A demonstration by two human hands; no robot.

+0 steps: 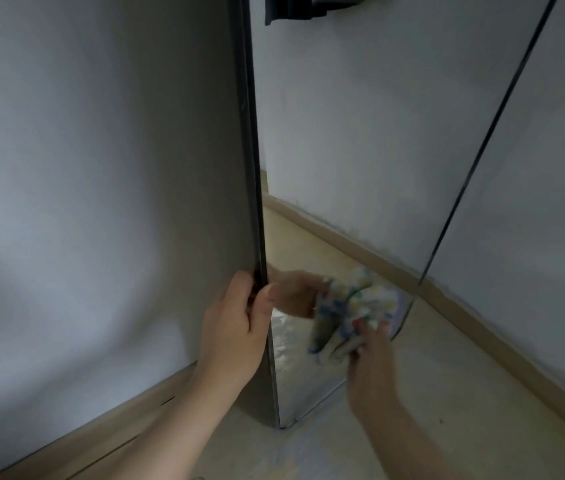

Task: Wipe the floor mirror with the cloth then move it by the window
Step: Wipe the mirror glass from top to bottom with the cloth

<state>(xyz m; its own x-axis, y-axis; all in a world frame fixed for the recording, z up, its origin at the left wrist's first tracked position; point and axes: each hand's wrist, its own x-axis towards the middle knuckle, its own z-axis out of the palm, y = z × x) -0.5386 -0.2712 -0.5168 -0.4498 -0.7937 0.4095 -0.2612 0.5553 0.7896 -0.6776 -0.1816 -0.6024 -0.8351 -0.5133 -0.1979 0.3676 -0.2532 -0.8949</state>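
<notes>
wall [83,168]: plain, grey-white, fills the left half and continues right of the mirror.
floor mirror [360,133]: stands upright on the floor, close to the wall, seen at a steep angle from its left edge. thin dark frame [251,133], rounded bottom corners. the glass reflects wall, skirting, floor and a dark item at the top that i can't identify.
floor [447,393]: pale, light-wood look, with matching skirting board [516,362] along the wall base.
left hand [236,327]: gripping the mirror's left edge low down, thumb on the glass side, fingers curled round the frame; its reflection shows just beside it in the glass.
right hand [374,368]: in front of the lower glass, near the right edge, fingers curled round the cloth and holding it against the glass. blurred.
cloth [353,317]: crumpled, white with blue, green, yellow and red patches, bunched above the right hand's fingers, touching the lower glass, between the two hands and nearer the right one.
</notes>
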